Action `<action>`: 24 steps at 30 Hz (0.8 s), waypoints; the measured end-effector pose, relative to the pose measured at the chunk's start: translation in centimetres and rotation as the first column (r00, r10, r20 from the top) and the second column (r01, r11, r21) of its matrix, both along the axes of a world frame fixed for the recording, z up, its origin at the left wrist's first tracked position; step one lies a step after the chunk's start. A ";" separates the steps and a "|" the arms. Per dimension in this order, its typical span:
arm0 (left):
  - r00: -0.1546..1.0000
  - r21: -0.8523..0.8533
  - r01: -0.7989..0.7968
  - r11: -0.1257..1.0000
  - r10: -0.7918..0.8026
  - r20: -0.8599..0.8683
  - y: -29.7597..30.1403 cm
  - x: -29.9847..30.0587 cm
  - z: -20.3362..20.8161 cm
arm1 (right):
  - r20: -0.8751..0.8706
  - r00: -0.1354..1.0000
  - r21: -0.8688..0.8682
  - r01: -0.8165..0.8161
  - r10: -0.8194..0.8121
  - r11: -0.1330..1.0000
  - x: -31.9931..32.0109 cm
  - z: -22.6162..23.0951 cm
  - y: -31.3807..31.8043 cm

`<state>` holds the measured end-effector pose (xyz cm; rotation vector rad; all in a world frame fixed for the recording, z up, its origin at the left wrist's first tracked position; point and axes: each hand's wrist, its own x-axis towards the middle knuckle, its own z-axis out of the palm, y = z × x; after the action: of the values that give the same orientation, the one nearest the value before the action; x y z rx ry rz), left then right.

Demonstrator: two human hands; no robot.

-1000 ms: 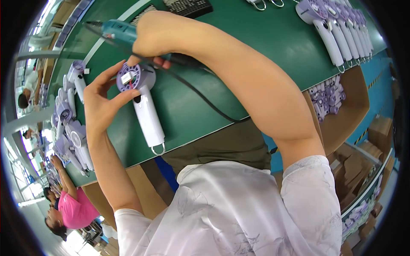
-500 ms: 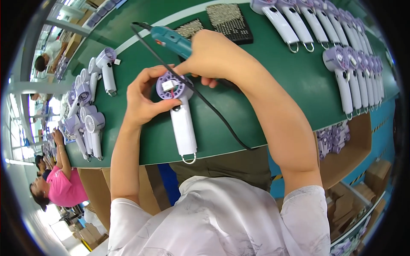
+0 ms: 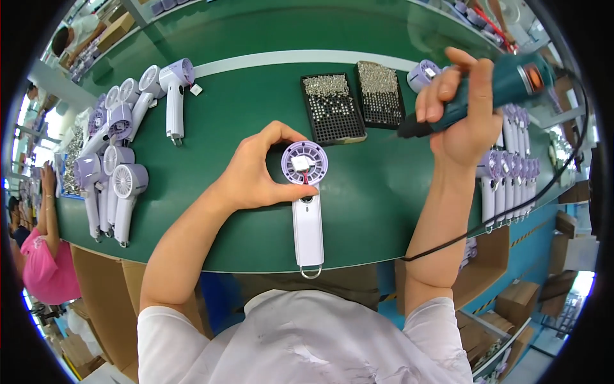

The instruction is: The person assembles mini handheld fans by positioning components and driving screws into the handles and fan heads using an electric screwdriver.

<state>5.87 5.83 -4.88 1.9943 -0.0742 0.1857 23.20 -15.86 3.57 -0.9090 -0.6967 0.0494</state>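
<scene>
A white and lavender handheld fan (image 3: 308,230) lies on the green bench with its round head (image 3: 304,168) away from me and its metal loop at the near edge. A small white connector on red wires sits in the head. My left hand (image 3: 256,169) curls round the head, thumb at its lower rim and fingers at its far side. Raised to the right, my right hand (image 3: 470,115) is wrapped round a teal electric screwdriver (image 3: 480,96), its dark tip pointing left, clear of the fan. Two black screw trays (image 3: 332,109) stand beyond the fan.
Several fans (image 3: 128,182) cluster at the left, with one (image 3: 174,102) lying nearer the middle. More fans (image 3: 505,182) stand in rows at the right, partly behind my arm. The screwdriver's black cord (image 3: 505,214) loops past my right forearm. A person in pink (image 3: 48,265) is at far left.
My right hand has lifted the screwdriver away from the fan head and swung it up to the right. My left hand still holds the fan; the whole view has shifted.
</scene>
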 end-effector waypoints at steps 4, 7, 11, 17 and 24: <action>0.988 0.010 -0.053 0.999 0.051 0.147 -0.1 -0.2 -0.6 | 0.113 0.976 -0.021 0.192 -0.189 0.981 0.3 -0.6 2.9; 0.988 -0.025 -0.073 0.997 0.076 0.134 -0.1 -0.5 -0.3 | 0.162 0.965 -0.105 0.227 -0.209 0.968 0.1 -0.9 5.2; 0.991 0.017 -0.052 0.999 0.049 0.122 -0.1 -0.4 -0.5 | 0.156 0.940 -0.096 0.321 -0.304 0.942 0.6 -2.9 6.5; 0.987 0.058 -0.062 0.996 0.053 0.152 0.1 -0.4 -0.6 | 0.119 0.942 -0.124 0.329 -0.315 0.936 1.2 -3.8 7.1; 0.987 0.040 -0.066 0.997 0.059 0.148 0.0 -0.5 -0.7 | 0.111 0.954 -0.130 0.293 -0.280 0.947 1.2 -4.1 7.2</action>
<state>5.39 5.85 -5.58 2.0264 -0.1107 0.3740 24.43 -8.62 -0.54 -1.1515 -0.6451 -0.2044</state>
